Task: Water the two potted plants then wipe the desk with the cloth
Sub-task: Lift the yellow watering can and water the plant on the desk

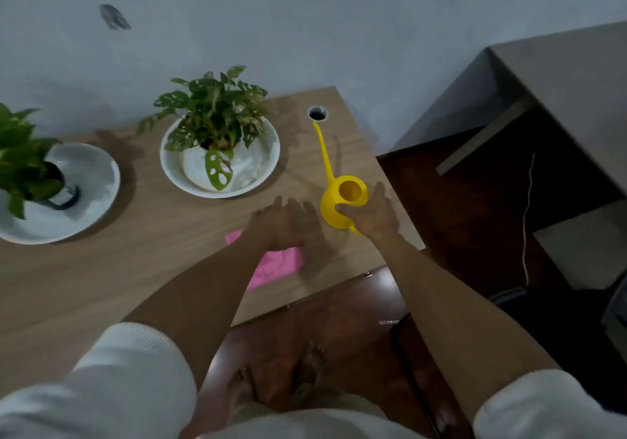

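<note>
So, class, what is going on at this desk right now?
A person stands at a wooden desk. Their right hand grips a yellow watering can that sits upright on the desk, spout pointing away. The left hand hovers above a pink cloth. Two potted plants stand in white dishes further back.

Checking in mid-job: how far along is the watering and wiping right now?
Nothing visibly done; whether either plant is watered cannot be told. In hand: the right hand grips the yellow watering can, upright on the desk. Left hand hovers above the pink cloth, lying flat. Left: wiping.
</note>
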`<state>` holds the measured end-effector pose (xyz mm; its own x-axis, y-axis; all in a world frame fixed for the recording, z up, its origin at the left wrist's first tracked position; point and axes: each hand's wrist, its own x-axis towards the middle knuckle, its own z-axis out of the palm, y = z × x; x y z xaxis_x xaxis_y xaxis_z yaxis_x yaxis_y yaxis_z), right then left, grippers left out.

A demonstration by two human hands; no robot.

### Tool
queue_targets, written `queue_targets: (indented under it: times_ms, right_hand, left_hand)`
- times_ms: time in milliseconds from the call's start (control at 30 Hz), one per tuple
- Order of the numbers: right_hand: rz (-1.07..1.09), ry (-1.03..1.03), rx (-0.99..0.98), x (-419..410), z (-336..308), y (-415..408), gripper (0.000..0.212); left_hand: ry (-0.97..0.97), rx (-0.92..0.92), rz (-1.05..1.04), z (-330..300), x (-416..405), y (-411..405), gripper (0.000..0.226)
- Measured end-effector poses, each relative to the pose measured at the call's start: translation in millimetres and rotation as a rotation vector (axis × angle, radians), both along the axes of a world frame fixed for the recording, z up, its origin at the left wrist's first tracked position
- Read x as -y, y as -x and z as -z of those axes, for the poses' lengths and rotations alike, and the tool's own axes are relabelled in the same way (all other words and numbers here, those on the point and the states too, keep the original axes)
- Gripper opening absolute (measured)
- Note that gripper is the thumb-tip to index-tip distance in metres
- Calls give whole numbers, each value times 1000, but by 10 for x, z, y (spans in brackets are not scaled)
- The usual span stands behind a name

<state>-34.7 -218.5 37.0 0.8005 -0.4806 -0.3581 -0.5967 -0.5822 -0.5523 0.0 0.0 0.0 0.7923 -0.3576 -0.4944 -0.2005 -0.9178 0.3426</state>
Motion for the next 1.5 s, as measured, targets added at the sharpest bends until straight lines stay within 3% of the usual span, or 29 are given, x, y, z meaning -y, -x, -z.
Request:
queue_targets:
  times_ms: [133, 233, 433, 933, 1200, 1500]
  right_hand:
    - [87, -324, 35, 126, 329, -56, 105]
    - [113, -415, 144, 140, 524, -33, 92]
    - [70, -323, 339, 111, 598, 85, 84]
    - [-4, -372, 451, 11, 406, 121, 74]
    - [19, -439, 561, -579, 59, 172, 69]
    - [150, -417, 612, -1501, -291, 316, 70]
  left_hand:
    - [-45, 48, -18, 225, 250, -4, 121]
    - [-58, 61, -36, 446, 375, -5, 118]
    - [-70, 52, -67, 639, 559, -18, 111]
    - [-79, 150, -113, 474, 287, -83, 100]
    - [-42, 212, -87, 343, -170, -1, 87]
    - [-48, 188, -4, 231, -1101, 18, 87]
